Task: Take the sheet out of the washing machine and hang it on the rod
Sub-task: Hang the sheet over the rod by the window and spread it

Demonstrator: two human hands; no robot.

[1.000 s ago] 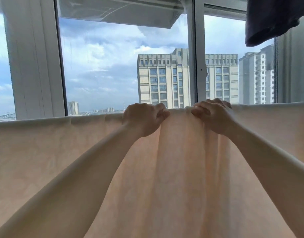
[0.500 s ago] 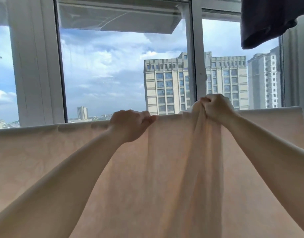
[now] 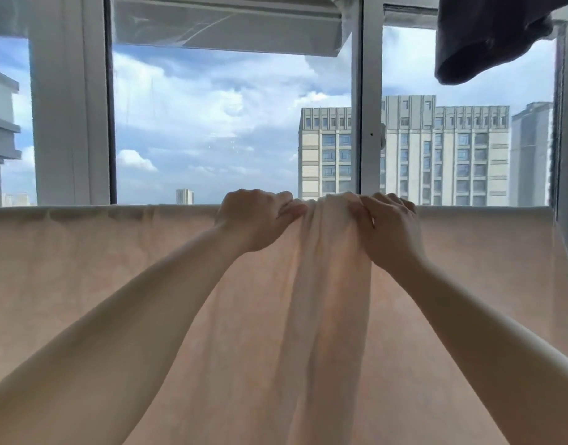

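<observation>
Across mid-frame, pale sheet [image 3: 83, 268] draped before window [image 3: 361, 123]; left hand [image 3: 257, 216] and right hand [image 3: 388, 226] gripping its bunched top; dark garment [image 3: 488, 36] upper right.

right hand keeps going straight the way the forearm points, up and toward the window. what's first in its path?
Probably the white window frame upright, right behind and above the right hand, which already grips the bunched top edge of the sheet. Depth from sheet to window is unclear, so how soon is uncertain.
</observation>
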